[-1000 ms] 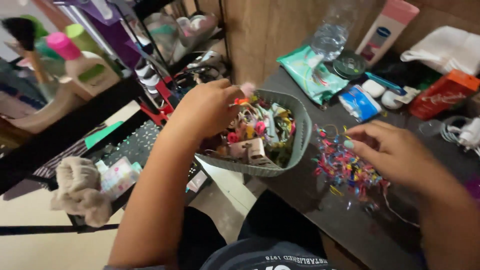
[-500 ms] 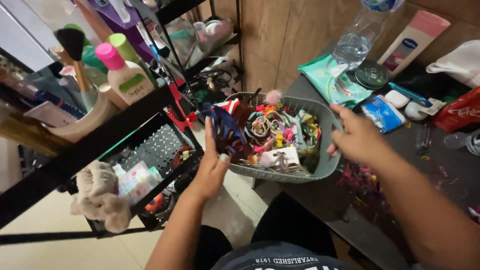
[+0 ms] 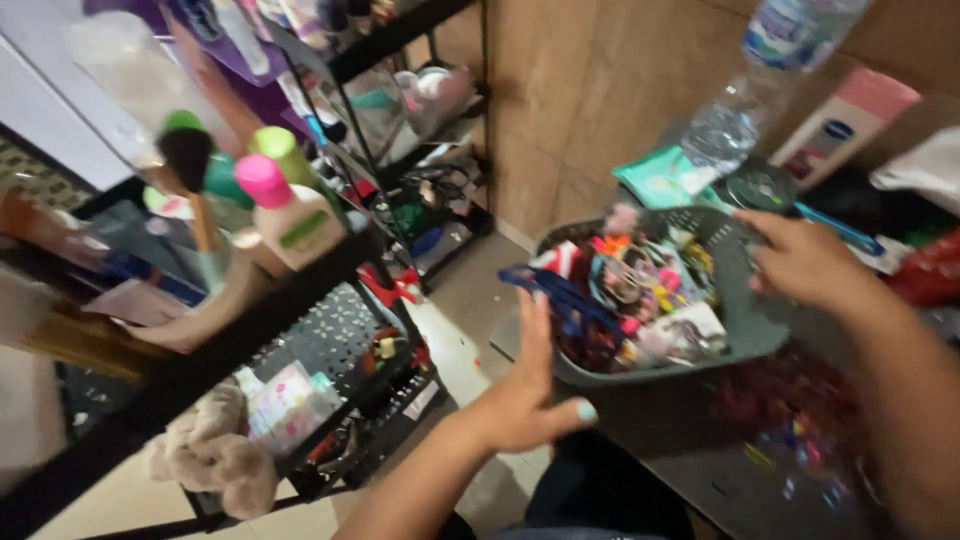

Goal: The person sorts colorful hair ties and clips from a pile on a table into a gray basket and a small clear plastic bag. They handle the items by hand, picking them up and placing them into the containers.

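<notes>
Head view: the left hand (image 3: 525,400) is spread open, fingers against the near side of the grey slotted plastic basket (image 3: 745,325) full of colourful hair accessories, at the dark bench (image 3: 680,440) edge. The right hand (image 3: 800,260) curls over the basket's far rim. A black metal shelf rack (image 3: 300,290) stands left.

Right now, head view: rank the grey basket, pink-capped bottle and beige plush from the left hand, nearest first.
From the left hand:
1. Grey basket, just right of the hand, fingertips at its near side.
2. Beige plush, lower left, on the rack's bottom shelf.
3. Pink-capped bottle, upper left, on the shelf above.
</notes>
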